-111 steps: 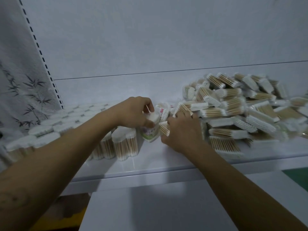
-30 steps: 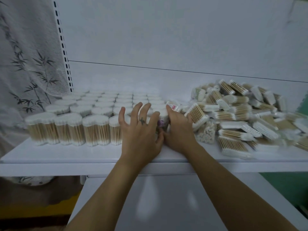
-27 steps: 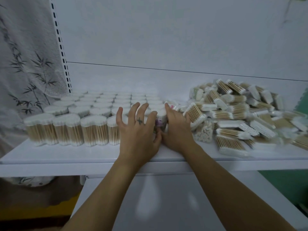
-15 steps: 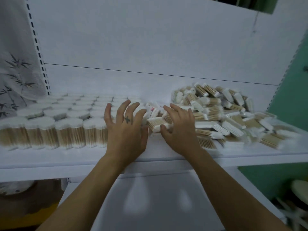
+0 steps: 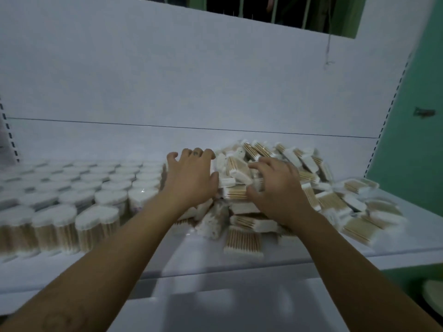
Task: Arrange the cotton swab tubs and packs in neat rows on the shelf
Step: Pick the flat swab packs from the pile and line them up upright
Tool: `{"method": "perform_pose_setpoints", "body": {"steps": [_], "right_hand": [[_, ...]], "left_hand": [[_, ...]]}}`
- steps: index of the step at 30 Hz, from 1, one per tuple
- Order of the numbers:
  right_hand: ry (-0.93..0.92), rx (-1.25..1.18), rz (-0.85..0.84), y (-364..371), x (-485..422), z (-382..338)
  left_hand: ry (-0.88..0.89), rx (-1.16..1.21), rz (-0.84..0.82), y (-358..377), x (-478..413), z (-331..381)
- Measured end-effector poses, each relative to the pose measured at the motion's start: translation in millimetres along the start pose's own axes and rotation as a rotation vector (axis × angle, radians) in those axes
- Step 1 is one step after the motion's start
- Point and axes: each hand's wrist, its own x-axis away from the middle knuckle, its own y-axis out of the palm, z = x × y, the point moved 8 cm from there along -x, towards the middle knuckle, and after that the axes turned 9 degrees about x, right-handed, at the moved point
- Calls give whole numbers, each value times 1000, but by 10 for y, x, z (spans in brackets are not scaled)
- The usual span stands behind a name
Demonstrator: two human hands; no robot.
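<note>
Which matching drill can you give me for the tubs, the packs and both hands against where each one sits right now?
1. tubs
2. packs
3. left hand
4. right hand

a. resting on top of the pile
b. upright rows, left part of the shelf
c. at the pile's left edge, beside the rows
d. jumbled pile, right part of the shelf

Pairs: 1-b, 2-d, 3-c, 4-a.

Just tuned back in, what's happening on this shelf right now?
A person is tidying the shelf. On the left, tubs stand in rows; on the right, packs lie in a loose heap. The left hand rests, fingers spread, at the heap's left edge beside the tubs. The right hand lies on top of the heap with fingers curled over packs; whether it grips one is unclear.
</note>
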Motion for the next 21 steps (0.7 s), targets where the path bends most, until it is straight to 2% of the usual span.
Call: {"method": "perform_pose_setpoints", "body": {"steps": [4, 10, 15, 18, 21], "right_hand": [[-54, -7, -117, 48, -309, 161], [-193, 68, -107, 111, -881, 187], [-215, 144, -152, 242, -1196, 163], [-197, 139, -168, 347, -1278, 142], [-204, 166, -249, 538, -1301, 75]], "left_hand": [[-81, 65, -108, 154, -387, 59], [-208, 162, -251, 388, -867, -45], [-296, 203, -503, 516, -1023, -323], [-294, 168, -531, 607, -1178, -508], [-273, 294, -564, 820, -1362, -570]]}}
